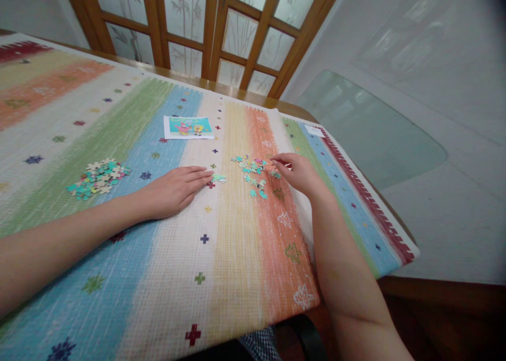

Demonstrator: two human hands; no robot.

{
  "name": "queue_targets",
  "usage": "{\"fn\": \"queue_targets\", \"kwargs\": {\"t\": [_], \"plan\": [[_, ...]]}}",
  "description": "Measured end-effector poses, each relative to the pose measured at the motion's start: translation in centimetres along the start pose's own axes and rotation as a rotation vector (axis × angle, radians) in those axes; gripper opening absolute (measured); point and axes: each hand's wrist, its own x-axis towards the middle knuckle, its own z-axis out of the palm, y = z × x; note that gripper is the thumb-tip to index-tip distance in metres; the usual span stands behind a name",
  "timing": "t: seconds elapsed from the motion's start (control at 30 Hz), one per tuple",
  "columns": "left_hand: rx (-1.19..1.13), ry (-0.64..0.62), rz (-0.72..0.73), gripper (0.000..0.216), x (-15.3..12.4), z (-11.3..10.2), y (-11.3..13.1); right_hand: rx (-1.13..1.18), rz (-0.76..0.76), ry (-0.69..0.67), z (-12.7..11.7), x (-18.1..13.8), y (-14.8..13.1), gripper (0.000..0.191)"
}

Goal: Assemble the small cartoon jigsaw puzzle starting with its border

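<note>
My left hand (174,189) lies flat on the striped cloth with its fingers stretched out, the fingertips touching a small joined bit of puzzle (219,178). My right hand (297,172) rests at the right edge of a scatter of loose puzzle pieces (253,174), fingers curled in a pinch on one piece (275,174). A bigger heap of puzzle pieces (98,177) sits to the left of my left forearm. A picture card with cartoon figures (188,127) lies farther back on the cloth.
The striped cloth (190,276) covers a wooden table (435,292) whose right edge is close to my right arm. A small white tag (315,130) lies near the far right corner. Wooden glazed doors (205,29) stand behind the table.
</note>
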Motion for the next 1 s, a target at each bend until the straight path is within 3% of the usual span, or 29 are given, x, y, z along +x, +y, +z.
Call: {"fn": "queue_targets", "kwargs": {"t": [1.0], "plan": [[0.001, 0.001, 0.002, 0.056, -0.03, -0.15, -0.01, 0.007, 0.025, -0.004, -0.28, -0.17, 0.35, 0.029]]}}
